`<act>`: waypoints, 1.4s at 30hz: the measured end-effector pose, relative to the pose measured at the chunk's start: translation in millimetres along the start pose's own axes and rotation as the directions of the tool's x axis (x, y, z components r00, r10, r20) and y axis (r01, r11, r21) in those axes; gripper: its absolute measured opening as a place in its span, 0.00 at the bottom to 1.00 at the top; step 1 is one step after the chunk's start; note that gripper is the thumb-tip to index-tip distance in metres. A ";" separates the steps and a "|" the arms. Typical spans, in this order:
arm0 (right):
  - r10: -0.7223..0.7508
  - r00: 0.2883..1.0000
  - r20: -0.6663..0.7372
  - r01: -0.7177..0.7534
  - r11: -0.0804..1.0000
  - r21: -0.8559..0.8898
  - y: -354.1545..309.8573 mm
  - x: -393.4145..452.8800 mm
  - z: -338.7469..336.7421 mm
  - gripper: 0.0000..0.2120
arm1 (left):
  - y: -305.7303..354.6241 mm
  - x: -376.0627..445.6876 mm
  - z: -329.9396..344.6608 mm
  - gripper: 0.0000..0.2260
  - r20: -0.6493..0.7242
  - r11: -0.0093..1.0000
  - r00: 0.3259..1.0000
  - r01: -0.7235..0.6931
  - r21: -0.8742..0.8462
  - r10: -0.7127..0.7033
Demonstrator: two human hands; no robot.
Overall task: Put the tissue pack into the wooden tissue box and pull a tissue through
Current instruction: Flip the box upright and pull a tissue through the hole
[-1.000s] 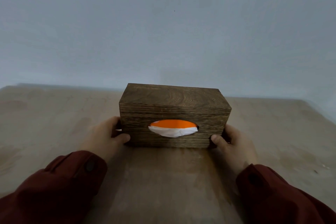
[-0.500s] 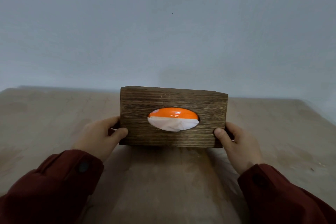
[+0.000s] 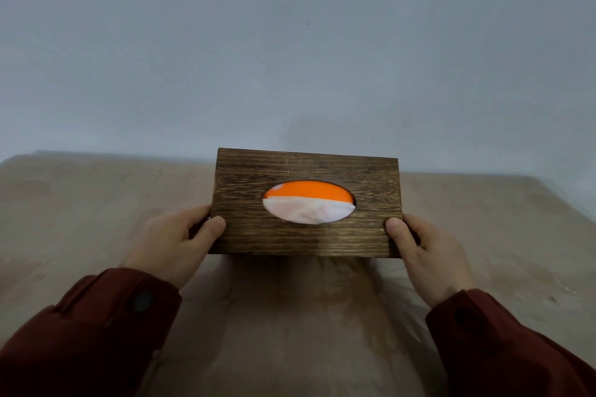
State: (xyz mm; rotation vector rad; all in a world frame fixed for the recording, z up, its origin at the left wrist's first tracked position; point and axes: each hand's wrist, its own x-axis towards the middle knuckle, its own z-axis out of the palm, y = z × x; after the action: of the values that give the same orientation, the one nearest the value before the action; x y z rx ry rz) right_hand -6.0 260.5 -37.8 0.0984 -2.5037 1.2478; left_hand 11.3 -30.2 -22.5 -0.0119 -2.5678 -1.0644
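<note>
A plain grey wall (image 3: 290, 41) rises behind a pale, mottled table (image 3: 80, 203), and nothing else stands on the surface. The wooden tissue box (image 3: 306, 235) is held with its slotted face turned toward the camera, its lower edge near or on the tabletop; which cannot be told. The left hand (image 3: 171, 245) grips the box's left end, thumb on the front face and fingers wrapped behind. The right hand (image 3: 429, 254) grips the right end the same way. Both hands are closed firmly on the box, dark red sleeves (image 3: 96, 332) trailing back toward the wearer.

The tissue pack (image 3: 309, 191) is already inside: its orange wrapper fills the upper part of the oval slot, and white tissue (image 3: 306, 211) shows in the lower part, none of it drawn out yet.

The risks seem to lie in the pull. With the box tipped like this, the pack could slide or drop away from the slot if the far side is open, which is hidden. Pinching the orange wrapper instead of the tissue would bring nothing through. A hard or sideways tug could tear the sheet on the slot's edge, or drag several out together.
</note>
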 end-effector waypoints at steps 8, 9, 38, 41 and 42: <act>0.004 1.000 -0.021 -0.005 0.998 -0.060 -6.6 -1.8 -2.6 0.11 | 4.6 -1.2 -3.1 0.13 -0.031 1.000 0.999 0.025 -0.016 -0.026; 0.004 1.000 -0.024 -0.006 0.998 -0.065 -7.8 -2.2 -3.2 0.12 | 4.9 -1.3 -3.7 0.13 -0.031 0.999 0.999 0.030 -0.015 -0.031; 0.133 0.990 -0.047 -0.135 0.990 -0.036 -15.5 -4.2 -3.4 0.21 | 5.7 -1.3 -6.5 0.24 -0.031 0.996 0.999 0.024 0.083 -0.022; 0.144 0.989 -0.032 -0.144 0.990 -0.003 -13.8 -4.1 -3.3 0.21 | 5.7 -1.2 -6.0 0.24 -0.021 0.996 0.999 0.033 0.080 -0.032; 0.147 0.989 -0.029 -0.147 0.989 0.011 -13.4 -4.1 -3.3 0.21 | 4.9 -0.8 -6.3 0.23 -0.011 0.996 0.999 0.043 0.077 -0.042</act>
State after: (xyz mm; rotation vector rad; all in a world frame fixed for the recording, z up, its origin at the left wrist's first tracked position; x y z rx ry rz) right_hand 1.6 254.6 -27.1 -0.1038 -2.5187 1.3061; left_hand 14.8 -31.0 -15.3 0.0676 -2.6094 -0.9773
